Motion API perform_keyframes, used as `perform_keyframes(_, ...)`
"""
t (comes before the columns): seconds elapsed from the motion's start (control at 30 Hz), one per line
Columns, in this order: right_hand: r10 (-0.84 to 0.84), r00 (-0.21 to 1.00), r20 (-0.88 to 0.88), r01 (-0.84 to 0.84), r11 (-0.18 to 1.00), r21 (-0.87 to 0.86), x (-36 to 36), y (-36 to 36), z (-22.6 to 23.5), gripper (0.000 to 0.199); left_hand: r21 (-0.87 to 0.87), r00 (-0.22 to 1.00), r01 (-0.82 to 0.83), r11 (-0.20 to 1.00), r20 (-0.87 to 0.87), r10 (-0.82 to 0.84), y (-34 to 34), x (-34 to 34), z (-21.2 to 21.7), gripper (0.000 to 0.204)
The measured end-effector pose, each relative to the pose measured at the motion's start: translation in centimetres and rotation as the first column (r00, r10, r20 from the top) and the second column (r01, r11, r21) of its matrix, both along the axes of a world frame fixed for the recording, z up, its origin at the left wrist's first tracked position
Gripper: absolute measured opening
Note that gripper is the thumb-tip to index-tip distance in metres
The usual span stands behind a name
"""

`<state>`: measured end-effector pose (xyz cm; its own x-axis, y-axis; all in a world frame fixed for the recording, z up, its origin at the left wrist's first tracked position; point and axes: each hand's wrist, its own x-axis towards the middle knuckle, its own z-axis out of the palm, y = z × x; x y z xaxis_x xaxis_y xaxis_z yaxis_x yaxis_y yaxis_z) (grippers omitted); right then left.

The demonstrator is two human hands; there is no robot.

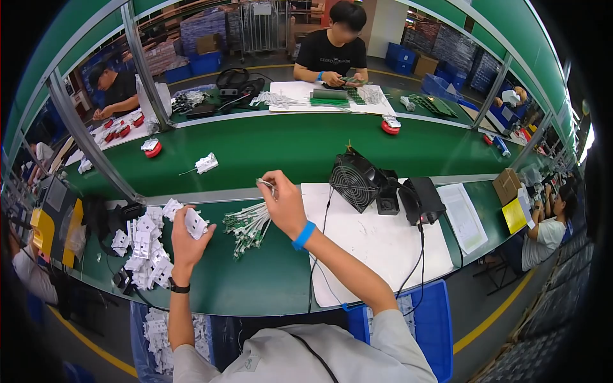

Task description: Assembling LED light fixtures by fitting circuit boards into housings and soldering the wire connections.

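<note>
The left hand is closed around a white plastic socket part, holding it up just above the green tabletop, with a black band on its wrist. Just to its left lies a heap of similar white socket parts, spread across the tabletop near the edge. The right hand, wearing a blue wristband, is raised over a bundle of green-and-white wired pieces and pinches a thin piece between thumb and fingertips; what exactly the piece is cannot be told at this size. The bundle lies between the two hands, its near end just beside the left hand's part. To the right a white sheet covers the tabletop, and on it stand a black fan and a black box-shaped device with cables running down toward the person. Beyond a metal rail, a green conveyor belt carries a single white part and red round pieces. Across the belt, another person in a black shirt works with both hands at a white mat, and further people sit at the left and right edges.
</note>
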<state>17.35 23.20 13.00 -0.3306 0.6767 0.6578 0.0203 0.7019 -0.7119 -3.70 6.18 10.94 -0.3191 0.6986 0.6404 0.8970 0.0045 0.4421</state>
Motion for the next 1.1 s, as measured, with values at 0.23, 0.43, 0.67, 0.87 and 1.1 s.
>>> perform_keyframes(0.23, 0.028, 1.000, 0.011, -0.024, 0.965, -0.262, 5.4, -2.7, -0.5, 0.021, -0.011, 0.684, 0.371, 0.928, 0.680, -0.266, 1.9, 6.0, -1.2, 0.054)
perform_keyframes(0.43, 0.061, 0.992, -0.112, -0.105, 0.892, -0.440, 7.7, -2.5, -4.2, 0.012, 0.232, 0.107, 0.632, 0.740, 0.919, -0.380, 4.4, 8.6, -3.1, 0.062)
perform_keyframes(0.67, -0.116, 0.975, -0.187, 0.044, 0.935, -0.352, 9.1, -2.1, -8.1, 0.010, 0.189, 0.081, 0.597, 0.780, 0.953, -0.293, 6.1, 11.1, -3.2, 0.051)
perform_keyframes(0.87, -0.139, 0.977, -0.163, 0.070, 0.926, -0.372, 9.6, -2.5, -9.6, 0.011, 0.171, 0.014, 0.647, 0.743, 0.972, -0.235, 6.9, 11.1, -4.5, 0.045)
perform_keyframes(1.1, -0.105, 0.951, -0.291, -0.075, 0.833, -0.547, 9.8, -2.9, -10.0, 0.017, 0.195, -0.099, 0.690, 0.697, 0.979, -0.176, 6.4, 11.7, -4.8, 0.047)
